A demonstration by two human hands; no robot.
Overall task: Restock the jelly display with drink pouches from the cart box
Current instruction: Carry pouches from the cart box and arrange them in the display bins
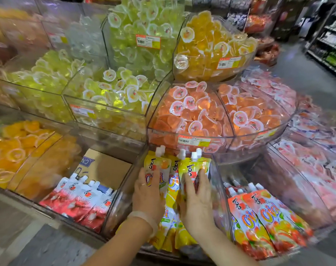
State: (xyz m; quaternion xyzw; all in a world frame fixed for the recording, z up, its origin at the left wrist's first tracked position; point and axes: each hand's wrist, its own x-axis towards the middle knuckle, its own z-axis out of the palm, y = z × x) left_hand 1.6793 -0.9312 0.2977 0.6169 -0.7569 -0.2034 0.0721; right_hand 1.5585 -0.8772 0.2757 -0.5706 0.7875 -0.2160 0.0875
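Several yellow drink pouches (172, 191) with white spouts stand in a clear bottom-row bin (218, 187) of the jelly display. My left hand (148, 192) lies flat on the leftmost yellow pouch with straight fingers. My right hand (196, 198) presses with spread fingers on the pouches beside it. Neither hand curls round a pouch. The cart box is not in view.
Red-and-white pouches (80, 200) with a cardboard insert (105, 166) fill the bin to the left. Orange pouches (265, 219) fill the bin to the right. Above are clear bins of green (113, 91), yellow (213, 48) and orange jelly cups (192, 116). Store shelves (330, 35) stand far right.
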